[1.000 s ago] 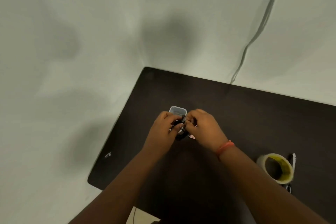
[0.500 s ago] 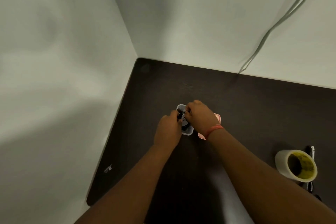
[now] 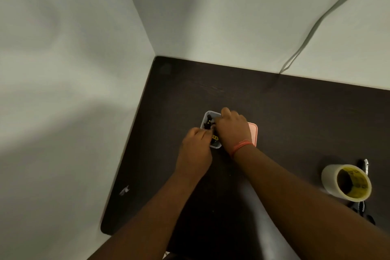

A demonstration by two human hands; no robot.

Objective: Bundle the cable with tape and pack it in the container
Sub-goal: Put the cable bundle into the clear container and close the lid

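The cable [image 3: 208, 123], a small black bundle, sits inside the clear container [image 3: 205, 116] on the dark table [image 3: 295, 116], pressed between your two hands. Your left hand [image 3: 195, 150] reaches in from the container's near left side, fingers curled with their tips touching the near end of the bundle; whether they actually pinch the cable cannot be told from here. A spot of yellow [image 3: 215, 137] shows in the container just beside those fingertips, too small to identify. Your right hand [image 3: 232, 129] lies over the right half of the container, its fingers bent down onto the bundle's right side and hiding part of it; the hold looks narrow, but whether it clamps the cable or only rests on it cannot be told. An orange band [image 3: 242, 145] circles your right wrist. A pink lid [image 3: 253, 133] lies flat on the table just beside the container, partly under your right hand. Well apart, toward the right edge, a roll of tape [image 3: 331, 177] with a yellow core stands on the table, with a dark, partly hidden tool [image 3: 366, 164] behind it.
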